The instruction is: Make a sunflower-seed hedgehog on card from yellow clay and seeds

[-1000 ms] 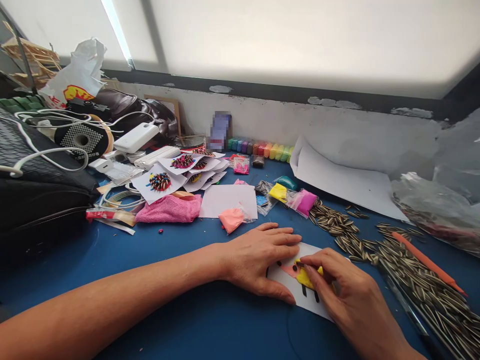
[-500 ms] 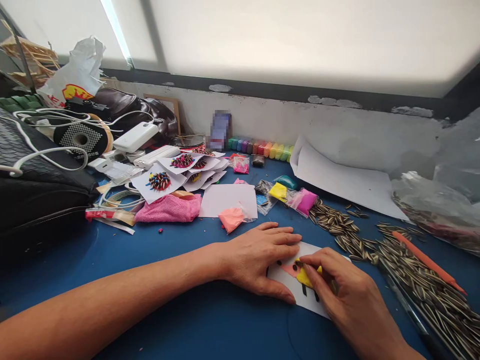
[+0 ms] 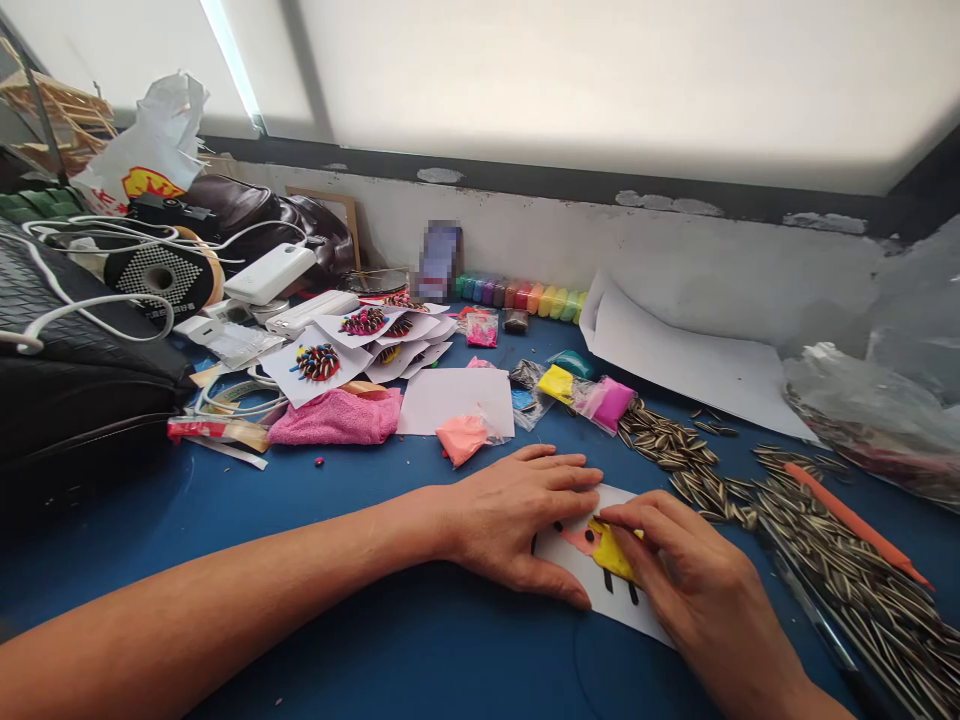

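Observation:
A white card (image 3: 577, 578) lies on the blue table, bearing a flattened yellow clay shape (image 3: 609, 553) joined to a salmon-pink one (image 3: 576, 540). Dark round spots and two black strips (image 3: 608, 581) mark it too. My left hand (image 3: 525, 520) rests flat on the card's left part, fingers spread, hiding some of it. Over the yellow clay, my right hand (image 3: 682, 570) has thumb and forefinger pinched on a small dark sliver that looks like a sunflower seed (image 3: 598, 519). Its other fingers curl out of sight.
Striped sunflower seeds (image 3: 832, 560) lie heaped at right with an orange tool (image 3: 859, 525). Ahead are bags of yellow clay (image 3: 556, 383), magenta clay (image 3: 611, 400) and salmon clay (image 3: 462, 438). Seed-covered cards (image 3: 319, 363), a pink cloth (image 3: 337, 416) and a black bag (image 3: 82, 380) stand left.
My right hand has shifted slightly; its thumb has drawn back from the pink edge, showing more of the yellow clay and the second black strip. My left hand stays in place.

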Available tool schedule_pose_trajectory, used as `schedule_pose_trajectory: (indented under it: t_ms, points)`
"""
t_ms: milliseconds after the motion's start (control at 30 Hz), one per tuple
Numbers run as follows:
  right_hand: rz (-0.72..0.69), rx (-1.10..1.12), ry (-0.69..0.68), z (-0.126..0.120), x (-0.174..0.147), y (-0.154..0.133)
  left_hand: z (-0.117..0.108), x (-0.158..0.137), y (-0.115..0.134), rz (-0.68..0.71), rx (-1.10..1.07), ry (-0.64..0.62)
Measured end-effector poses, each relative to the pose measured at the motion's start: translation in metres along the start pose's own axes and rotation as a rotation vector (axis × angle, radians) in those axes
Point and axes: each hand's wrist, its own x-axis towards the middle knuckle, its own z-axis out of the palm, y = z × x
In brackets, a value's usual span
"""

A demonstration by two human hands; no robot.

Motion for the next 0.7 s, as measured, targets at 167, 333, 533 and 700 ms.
schedule_pose_trajectory:
  t_ms: [167, 333, 533, 700]
  points:
    - [-0.073, -0.049, -0.012, 0.0, -0.0014, 0.0013, 0.0005, -0.0018, -0.0006, -0.021, 0.004, -0.021]
    - [-0.085, -0.043, 0.018, -0.0029, -0.0012, 0.0007, 0.0002, -0.0016, -0.0005, -0.021, 0.013, -0.029]
    - [-0.034, 0.013, 0.028, -0.0043, 0.0002, 0.0016, 0.0018, -0.0008, -0.0006, 0.002, 0.006, 0.008]
    - [-0.044, 0.018, 0.0, -0.0014, -0.0002, 0.0032, 0.0028, -0.0011, -0.002, 0.009, 0.006, 0.019]
